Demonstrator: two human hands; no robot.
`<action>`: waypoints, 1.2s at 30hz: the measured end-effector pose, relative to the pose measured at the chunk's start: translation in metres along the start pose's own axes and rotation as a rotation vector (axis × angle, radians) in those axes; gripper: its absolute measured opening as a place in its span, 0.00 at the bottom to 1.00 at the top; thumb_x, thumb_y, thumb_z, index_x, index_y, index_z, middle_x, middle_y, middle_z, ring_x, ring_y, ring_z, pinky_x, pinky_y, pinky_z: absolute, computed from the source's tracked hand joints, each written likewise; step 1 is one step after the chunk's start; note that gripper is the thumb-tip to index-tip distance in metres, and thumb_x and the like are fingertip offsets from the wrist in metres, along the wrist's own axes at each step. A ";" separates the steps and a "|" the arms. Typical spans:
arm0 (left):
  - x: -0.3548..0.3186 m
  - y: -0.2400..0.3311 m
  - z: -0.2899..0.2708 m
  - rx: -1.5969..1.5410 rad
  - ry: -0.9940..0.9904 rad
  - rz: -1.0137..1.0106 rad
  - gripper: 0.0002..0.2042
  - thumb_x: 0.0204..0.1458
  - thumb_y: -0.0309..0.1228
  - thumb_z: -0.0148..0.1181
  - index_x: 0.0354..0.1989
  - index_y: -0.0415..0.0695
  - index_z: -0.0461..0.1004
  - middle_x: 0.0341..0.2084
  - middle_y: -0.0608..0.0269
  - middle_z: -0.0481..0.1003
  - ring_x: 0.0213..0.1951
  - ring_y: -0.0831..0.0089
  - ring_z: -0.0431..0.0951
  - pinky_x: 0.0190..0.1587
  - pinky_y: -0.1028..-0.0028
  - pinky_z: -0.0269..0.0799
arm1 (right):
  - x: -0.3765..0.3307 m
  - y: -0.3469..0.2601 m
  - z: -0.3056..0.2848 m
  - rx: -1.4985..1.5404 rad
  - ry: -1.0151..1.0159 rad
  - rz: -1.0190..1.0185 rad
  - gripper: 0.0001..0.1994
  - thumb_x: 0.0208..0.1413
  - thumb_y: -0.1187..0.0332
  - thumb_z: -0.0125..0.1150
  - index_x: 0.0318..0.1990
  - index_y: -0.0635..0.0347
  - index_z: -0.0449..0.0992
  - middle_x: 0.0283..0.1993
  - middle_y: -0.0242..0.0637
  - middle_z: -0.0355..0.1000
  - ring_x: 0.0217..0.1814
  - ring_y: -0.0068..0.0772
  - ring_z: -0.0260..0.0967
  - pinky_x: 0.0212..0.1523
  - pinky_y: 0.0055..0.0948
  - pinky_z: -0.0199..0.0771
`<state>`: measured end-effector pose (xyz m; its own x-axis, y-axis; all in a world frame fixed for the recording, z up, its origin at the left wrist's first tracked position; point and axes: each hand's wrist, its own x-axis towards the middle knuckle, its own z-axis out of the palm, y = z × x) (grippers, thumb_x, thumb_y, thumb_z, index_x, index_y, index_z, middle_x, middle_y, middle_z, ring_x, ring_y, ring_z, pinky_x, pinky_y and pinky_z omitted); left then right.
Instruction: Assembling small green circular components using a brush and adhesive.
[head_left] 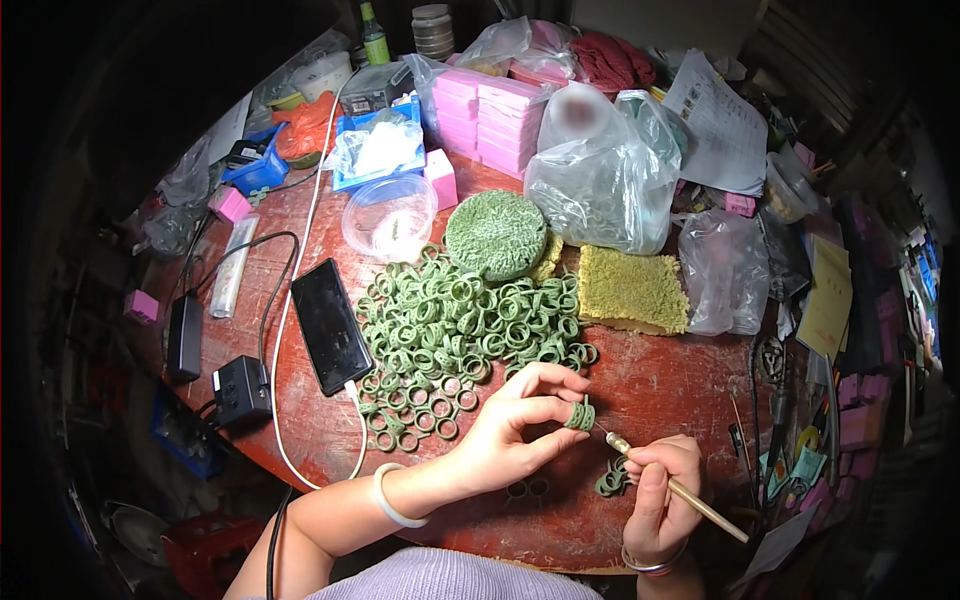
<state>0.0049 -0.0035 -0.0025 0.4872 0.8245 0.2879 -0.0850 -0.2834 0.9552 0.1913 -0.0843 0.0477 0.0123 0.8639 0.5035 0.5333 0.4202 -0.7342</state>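
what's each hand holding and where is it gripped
Left hand pinches a small green wax ring by its rim between its fingers. Right hand grips a thin wooden-handled tool near its tip.

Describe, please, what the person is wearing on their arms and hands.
Both forearms are bare and no gloves are worn. The left hand has a smooth, pale whitish bangle on its wrist. The right hand has a thin silvery bracelet at its wrist. A light lilac knitted garment shows below.

A small green wax ring (579, 415) stands upright just right of the ring heap (455, 335); a slim wooden-handled tool (680, 490) points at it.
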 end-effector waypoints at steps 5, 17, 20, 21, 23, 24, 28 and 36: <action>0.001 0.004 -0.004 0.158 -0.027 0.111 0.10 0.49 0.16 0.62 0.41 0.38 0.77 0.54 0.53 0.74 0.55 0.60 0.76 0.56 0.66 0.72 | -0.003 0.001 -0.001 0.005 0.018 -0.017 0.06 0.59 0.77 0.52 0.42 0.67 0.72 0.31 0.41 0.71 0.28 0.35 0.70 0.29 0.30 0.72; 0.000 0.007 0.001 0.192 0.024 0.193 0.09 0.48 0.16 0.65 0.38 0.38 0.79 0.50 0.48 0.77 0.50 0.55 0.80 0.49 0.66 0.77 | 0.004 -0.001 -0.001 -0.001 -0.013 -0.119 0.07 0.57 0.75 0.54 0.41 0.66 0.74 0.32 0.41 0.71 0.28 0.38 0.70 0.31 0.33 0.74; 0.000 0.006 0.001 0.198 0.025 0.199 0.08 0.48 0.16 0.64 0.37 0.37 0.78 0.50 0.47 0.77 0.49 0.55 0.80 0.49 0.66 0.77 | 0.004 -0.002 0.000 -0.100 -0.047 -0.165 0.08 0.56 0.74 0.55 0.41 0.65 0.75 0.33 0.41 0.70 0.29 0.38 0.70 0.32 0.34 0.74; 0.000 0.006 0.001 0.203 0.027 0.201 0.08 0.48 0.15 0.64 0.37 0.37 0.77 0.50 0.47 0.77 0.49 0.55 0.80 0.49 0.66 0.77 | 0.004 -0.002 0.000 -0.101 -0.057 -0.170 0.08 0.55 0.74 0.55 0.42 0.64 0.75 0.34 0.41 0.70 0.30 0.39 0.69 0.32 0.34 0.74; 0.000 0.006 0.000 0.209 0.025 0.202 0.08 0.48 0.15 0.64 0.36 0.37 0.77 0.50 0.47 0.77 0.49 0.55 0.80 0.49 0.66 0.77 | 0.004 -0.001 0.000 -0.129 -0.074 -0.200 0.09 0.54 0.73 0.55 0.42 0.62 0.75 0.35 0.40 0.69 0.31 0.39 0.69 0.33 0.34 0.74; 0.000 0.006 0.000 0.215 0.022 0.204 0.08 0.48 0.15 0.64 0.36 0.36 0.77 0.50 0.47 0.77 0.49 0.55 0.80 0.49 0.66 0.77 | 0.003 -0.001 0.000 -0.130 -0.074 -0.200 0.09 0.54 0.73 0.55 0.42 0.62 0.75 0.35 0.40 0.69 0.31 0.39 0.69 0.33 0.34 0.74; 0.000 0.006 0.000 0.206 0.018 0.196 0.08 0.48 0.15 0.64 0.36 0.36 0.77 0.50 0.47 0.77 0.49 0.55 0.80 0.48 0.67 0.77 | 0.002 -0.001 0.000 -0.157 -0.083 -0.222 0.09 0.54 0.71 0.56 0.42 0.62 0.76 0.36 0.39 0.68 0.32 0.38 0.69 0.33 0.34 0.74; -0.003 0.004 -0.001 0.189 -0.006 0.167 0.10 0.47 0.15 0.62 0.39 0.35 0.76 0.53 0.49 0.75 0.54 0.55 0.77 0.54 0.66 0.74 | 0.004 -0.005 0.002 -0.159 -0.104 -0.210 0.08 0.56 0.72 0.51 0.39 0.63 0.74 0.34 0.42 0.67 0.32 0.39 0.67 0.33 0.36 0.72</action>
<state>0.0020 -0.0060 0.0007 0.4857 0.7557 0.4394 -0.0006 -0.5023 0.8647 0.1868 -0.0821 0.0525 -0.1951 0.7898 0.5816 0.6413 0.5514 -0.5336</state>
